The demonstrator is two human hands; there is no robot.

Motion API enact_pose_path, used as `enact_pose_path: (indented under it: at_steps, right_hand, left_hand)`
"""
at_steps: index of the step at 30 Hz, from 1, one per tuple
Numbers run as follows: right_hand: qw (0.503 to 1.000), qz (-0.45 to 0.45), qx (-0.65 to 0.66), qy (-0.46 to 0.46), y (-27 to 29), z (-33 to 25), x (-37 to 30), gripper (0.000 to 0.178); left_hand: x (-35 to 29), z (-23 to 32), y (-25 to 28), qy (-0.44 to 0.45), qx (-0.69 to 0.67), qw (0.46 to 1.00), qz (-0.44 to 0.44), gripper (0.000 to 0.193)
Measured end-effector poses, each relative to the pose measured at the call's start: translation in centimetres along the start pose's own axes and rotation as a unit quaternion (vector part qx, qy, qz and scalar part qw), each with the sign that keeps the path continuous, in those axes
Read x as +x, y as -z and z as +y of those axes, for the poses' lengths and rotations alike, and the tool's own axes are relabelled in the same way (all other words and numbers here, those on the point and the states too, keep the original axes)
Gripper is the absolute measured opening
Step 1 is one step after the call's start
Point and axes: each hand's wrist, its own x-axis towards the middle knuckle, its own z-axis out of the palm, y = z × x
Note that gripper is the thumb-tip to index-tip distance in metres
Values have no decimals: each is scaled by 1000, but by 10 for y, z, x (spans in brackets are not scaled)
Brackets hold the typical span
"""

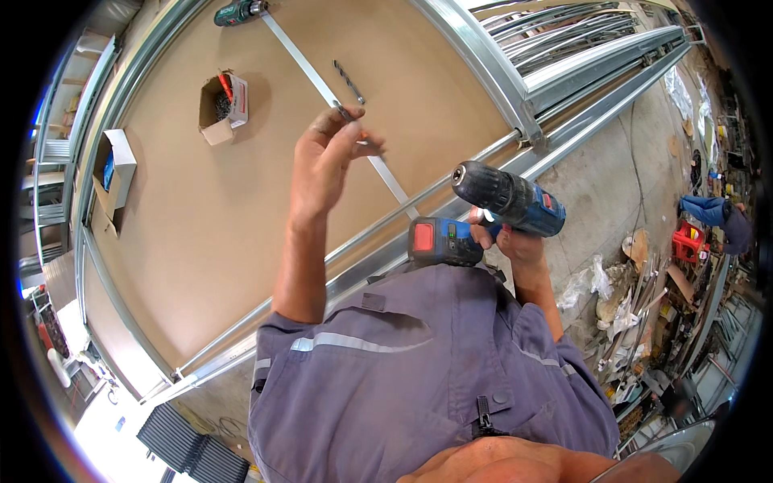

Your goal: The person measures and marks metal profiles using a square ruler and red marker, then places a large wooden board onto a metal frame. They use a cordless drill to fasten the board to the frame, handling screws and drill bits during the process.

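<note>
My right hand (pixel 515 241) is closed round the grip of a blue and black cordless drill (pixel 515 197), held in front of my body. Its chuck points up and left, and no bit shows in it. My left hand (pixel 330 157) is raised over the brown panel (pixel 282 225), pinching a thin, dark rod-like piece (pixel 345 113); the fingers are partly blurred and hide most of it. On the panel beyond that hand lies a twist drill bit (pixel 349 82). A narrow metal strip (pixel 298 58) runs across the panel beneath the left hand.
An opened carton of screws (pixel 233 101) with a red-orange item stands on the panel. A white box (pixel 121 173) sits by the left frame rail. A green drill (pixel 237 11) lies at the far edge. Metal profiles (pixel 596 60) and a person (pixel 725 221) are at right.
</note>
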Motion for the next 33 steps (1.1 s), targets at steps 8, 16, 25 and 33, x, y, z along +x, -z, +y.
enact_pose_path:
  at_steps: [8,16,25,33]
  right_hand:
    - [1000,11,-8,-8,-2,-2,-2,62]
    - [998,9,58,0,-6,-5,1,60]
    - [998,39,57,-8,-14,-11,6,60]
    - [998,35,51,-13,-10,-10,8,60]
  left_hand:
    - [-37,20,-72,-65,-137,988,-35,20]
    - [-40,24,-75,-60,-110,992,-31,21]
    - [-37,23,-75,-72,-64,995,-23,21]
    - [-34,22,-75,-59,-81,995,-5,24]
